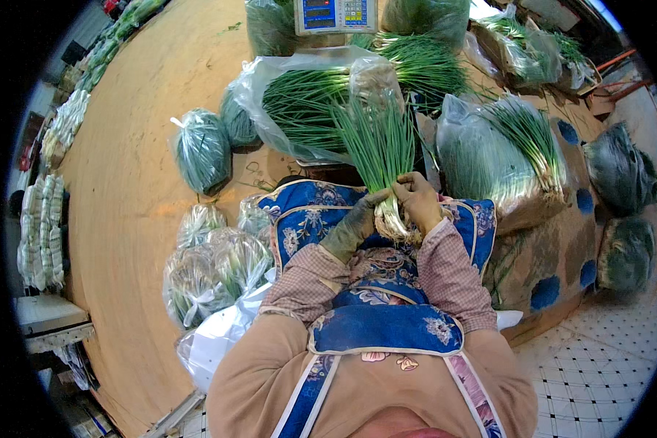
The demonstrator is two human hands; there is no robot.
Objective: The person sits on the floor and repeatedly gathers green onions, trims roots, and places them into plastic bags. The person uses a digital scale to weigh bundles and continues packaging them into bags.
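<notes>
My gloved left hand (pixel 356 224) is closed around the lower stalks of a bunch of green onions (pixel 380 148). The leaves point away from me and the white, rooted ends hang over my blue floral apron (pixel 312 224). My gloved right hand (pixel 419 200) touches the bunch from the right, its thumb and fingers pinching at the stalks; what exactly it pinches is too small to tell. Just beyond the bunch lies an open clear plastic bag (pixel 246 96) filled with more green onions.
A digital scale (pixel 336 16) stands at the top. Filled bags of onions (pixel 202 150) lie on the left, with smaller tied bags (pixel 219 263) below. On the right, a loose bunch (pixel 531 145) rests on a large filled bag (pixel 471 159).
</notes>
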